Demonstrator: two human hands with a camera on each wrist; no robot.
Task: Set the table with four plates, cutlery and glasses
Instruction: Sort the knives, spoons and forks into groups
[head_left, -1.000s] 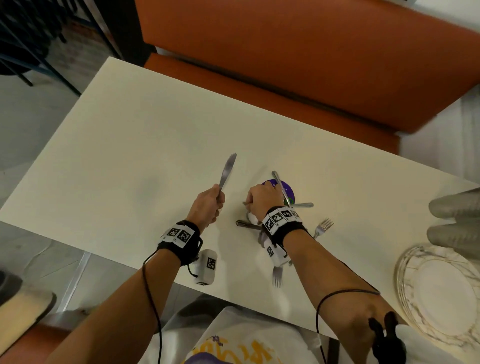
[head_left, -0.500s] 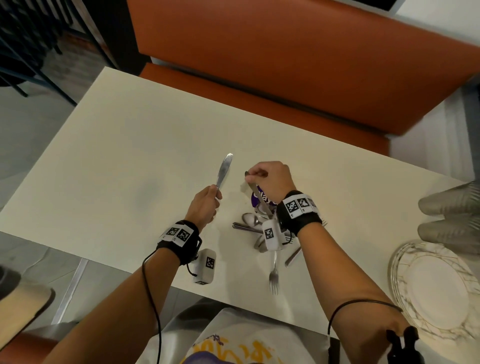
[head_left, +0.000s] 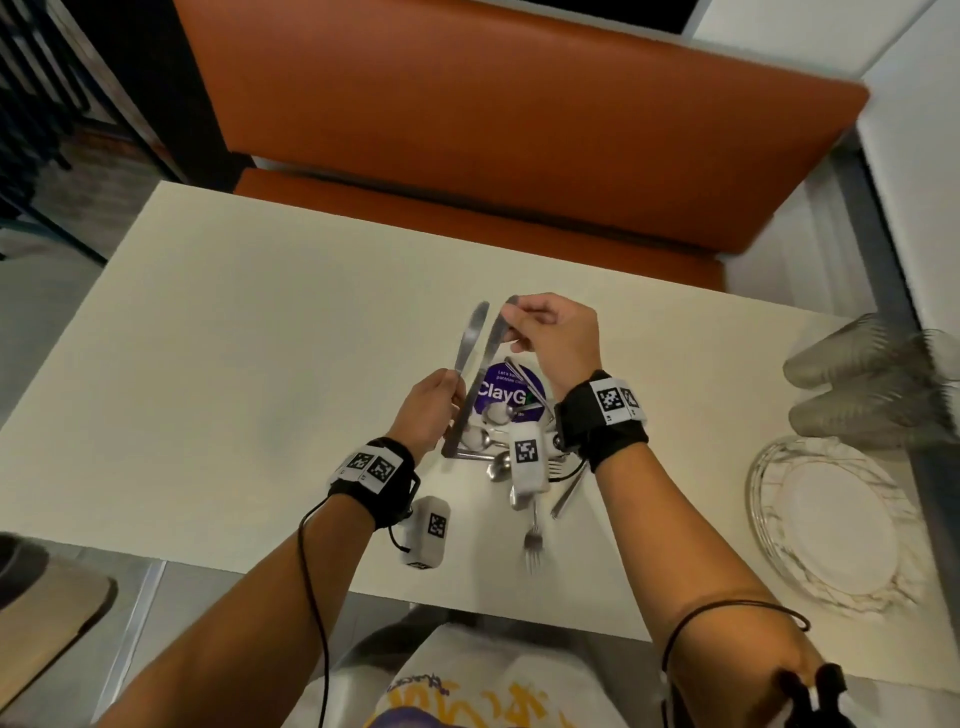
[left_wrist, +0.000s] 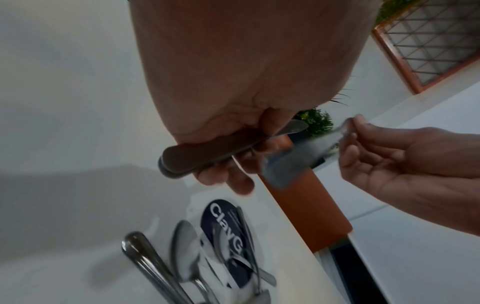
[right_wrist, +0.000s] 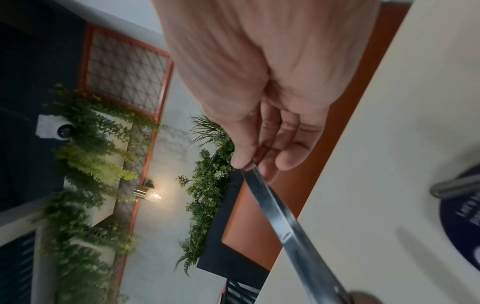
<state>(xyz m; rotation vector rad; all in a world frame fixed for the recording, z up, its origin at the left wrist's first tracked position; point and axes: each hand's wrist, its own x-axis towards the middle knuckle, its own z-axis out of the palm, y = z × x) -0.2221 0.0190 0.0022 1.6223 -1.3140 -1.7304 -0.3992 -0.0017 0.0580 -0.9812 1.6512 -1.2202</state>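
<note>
My left hand (head_left: 451, 397) grips the handle of a table knife (head_left: 474, 332) with its blade pointing up and away; the left wrist view shows the fingers curled round that handle (left_wrist: 207, 156). My right hand (head_left: 514, 322) pinches the blade tip of a second knife (head_left: 488, 358), which slants down so that its handle end lies right beside my left fingers. In the right wrist view thumb and forefinger hold that blade (right_wrist: 285, 222). Below both hands lies a pile of spoons and forks (head_left: 493, 447) on the cream table (head_left: 234, 364).
A purple round sticker (head_left: 506, 397) lies under the pile, and one fork (head_left: 532, 540) points at the near edge. Stacked marbled plates (head_left: 826, 519) and lying glasses (head_left: 872, 395) are at the right end. An orange bench (head_left: 493, 130) runs along the far side.
My right hand has lifted a second knife out of the pile by its blade and brought it up next to the knife in my left hand. The left hand moved slightly right.
</note>
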